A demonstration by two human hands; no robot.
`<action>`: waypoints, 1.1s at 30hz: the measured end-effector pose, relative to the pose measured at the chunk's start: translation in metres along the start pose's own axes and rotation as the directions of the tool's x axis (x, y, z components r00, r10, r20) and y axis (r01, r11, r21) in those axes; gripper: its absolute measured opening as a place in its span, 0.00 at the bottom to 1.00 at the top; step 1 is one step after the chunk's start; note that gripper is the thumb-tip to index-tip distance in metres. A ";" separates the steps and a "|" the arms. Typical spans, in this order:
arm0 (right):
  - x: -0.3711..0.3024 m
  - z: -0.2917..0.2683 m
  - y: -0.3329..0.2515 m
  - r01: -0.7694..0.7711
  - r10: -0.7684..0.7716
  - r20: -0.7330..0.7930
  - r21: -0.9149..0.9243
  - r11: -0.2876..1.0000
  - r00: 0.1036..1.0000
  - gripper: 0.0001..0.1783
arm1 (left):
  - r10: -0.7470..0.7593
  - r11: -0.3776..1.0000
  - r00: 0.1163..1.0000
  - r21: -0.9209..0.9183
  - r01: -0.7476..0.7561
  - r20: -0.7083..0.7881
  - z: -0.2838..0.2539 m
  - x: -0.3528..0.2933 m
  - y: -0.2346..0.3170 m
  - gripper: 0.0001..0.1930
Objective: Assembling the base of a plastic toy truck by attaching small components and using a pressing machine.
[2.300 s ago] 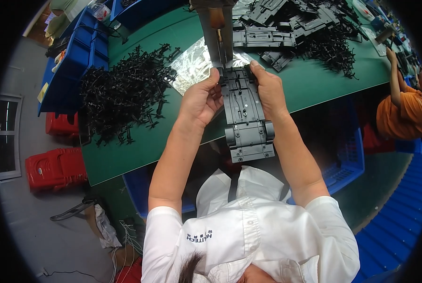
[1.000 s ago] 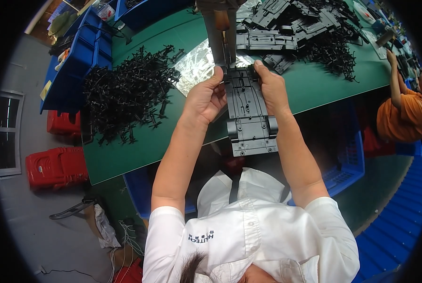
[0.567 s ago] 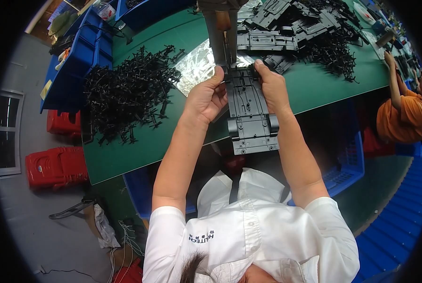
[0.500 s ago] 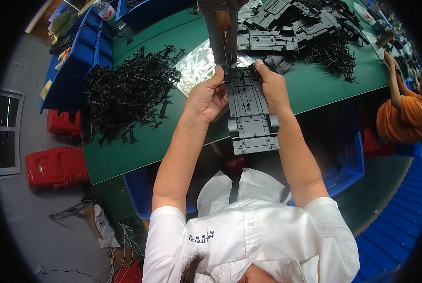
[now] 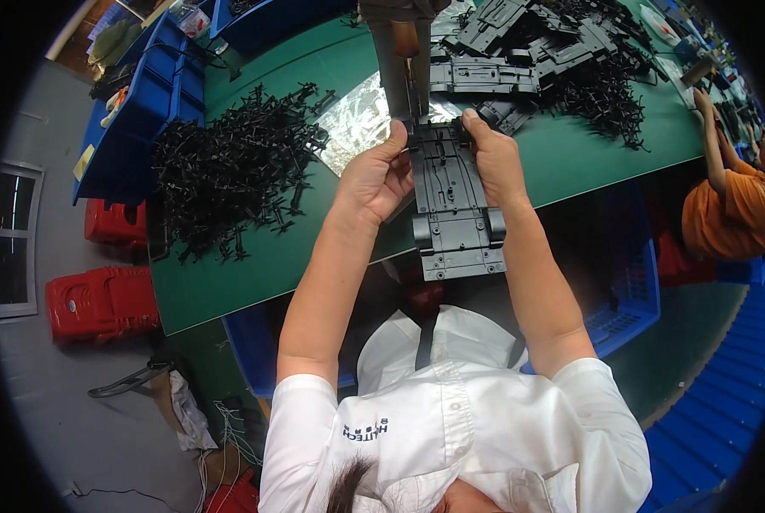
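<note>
A long black plastic chassis plate [image 5: 447,184] is held between my hands, its far end beneath the tip of an upright screw-driving machine [image 5: 406,60]. My left hand [image 5: 377,175] grips the far left edge, thumb on top and fingers curled at the side. On the opposite edge my right hand [image 5: 495,158] is closed, its thumb near the far corner and its fingers mostly hidden under the plate. The plate's near end juts over the table's front edge. Where the machine's tip meets the plate is hard to make out.
Left on the green table [image 5: 220,295] lies a heap of small black plastic parts [image 5: 237,162]. More chassis plates [image 5: 485,75] and another heap of small parts [image 5: 600,98] are at the far right. A blue bin [image 5: 156,103] stands left; a person in orange [image 5: 729,214] works at right.
My hands and the chassis plate look unmoved. The person in orange at the right has shifted an arm slightly.
</note>
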State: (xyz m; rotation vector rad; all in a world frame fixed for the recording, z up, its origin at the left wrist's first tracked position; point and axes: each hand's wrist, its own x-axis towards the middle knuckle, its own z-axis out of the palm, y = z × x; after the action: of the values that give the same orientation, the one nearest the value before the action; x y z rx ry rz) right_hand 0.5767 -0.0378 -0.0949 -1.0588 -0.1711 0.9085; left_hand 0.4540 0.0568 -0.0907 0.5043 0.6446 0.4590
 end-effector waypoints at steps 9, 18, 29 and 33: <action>-0.003 0.003 -0.003 -0.001 0.001 -0.014 0.003 1.000 1.000 0.17 | 0.003 1.000 1.000 0.014 -0.003 -0.007 0.002 0.000 0.000 0.11; 0.002 -0.001 -0.002 -0.003 0.003 -0.006 -0.016 1.000 1.000 0.17 | -0.007 1.000 1.000 0.009 0.007 0.025 0.000 0.002 0.000 0.11; 0.011 -0.008 0.000 -0.013 0.009 -0.036 -0.104 0.994 0.999 0.18 | -0.014 1.000 1.000 0.016 0.014 0.025 0.002 0.003 0.001 0.11; 0.011 -0.008 0.002 0.003 -0.006 -0.026 -0.108 0.994 1.000 0.18 | -0.018 1.000 0.999 0.013 0.017 0.039 -0.003 0.005 0.000 0.12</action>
State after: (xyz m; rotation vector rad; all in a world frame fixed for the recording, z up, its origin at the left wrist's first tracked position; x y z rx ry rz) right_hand 0.5868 -0.0348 -0.1037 -1.1701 -0.2023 0.8886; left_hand 0.4556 0.0600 -0.0946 0.5182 0.6144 0.4281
